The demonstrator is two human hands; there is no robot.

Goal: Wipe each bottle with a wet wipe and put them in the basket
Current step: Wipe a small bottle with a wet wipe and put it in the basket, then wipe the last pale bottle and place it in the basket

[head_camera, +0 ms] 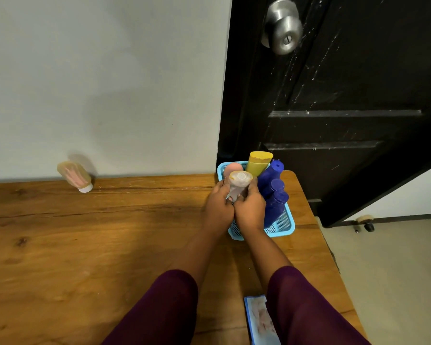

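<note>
left hand [218, 207]: fingers curled round translucent bottle [239, 186] | right hand [250, 211]: grips same bottle | bottle: over blue basket [288, 226], worktop [85, 245] far right corner | beige bottle [74, 176]: far edge, left

Wooden table [85, 245]: blue basket [281, 231] far right; tan bottle [74, 175] by wall; wipes pack [259, 319] near edge.
</note>
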